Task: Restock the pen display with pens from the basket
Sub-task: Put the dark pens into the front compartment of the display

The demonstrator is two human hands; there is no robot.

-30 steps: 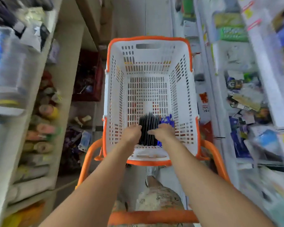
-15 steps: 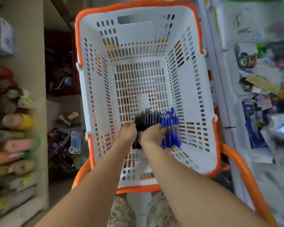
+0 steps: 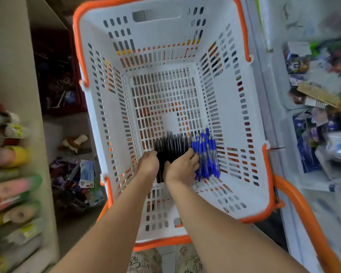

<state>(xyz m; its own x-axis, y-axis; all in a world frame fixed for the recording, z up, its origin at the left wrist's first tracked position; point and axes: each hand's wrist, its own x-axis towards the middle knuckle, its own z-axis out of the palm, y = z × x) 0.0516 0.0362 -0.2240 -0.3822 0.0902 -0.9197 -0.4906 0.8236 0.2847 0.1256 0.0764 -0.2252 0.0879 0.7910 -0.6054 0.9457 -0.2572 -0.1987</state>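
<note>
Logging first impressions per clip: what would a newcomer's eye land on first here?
The big white basket with orange rim fills the middle of the view. On its floor near the front lie a bunch of black pens and, just right of it, a bunch of blue pens. The left hand and right hand both close around the black bunch.

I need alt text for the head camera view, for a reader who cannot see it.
Two bare hands, left hand and right hand, gather a bunch of black pens at the bottom of a white basket with an orange rim. Blue pens lie just right of them; cluttered shop shelves stand on both sides.
</note>
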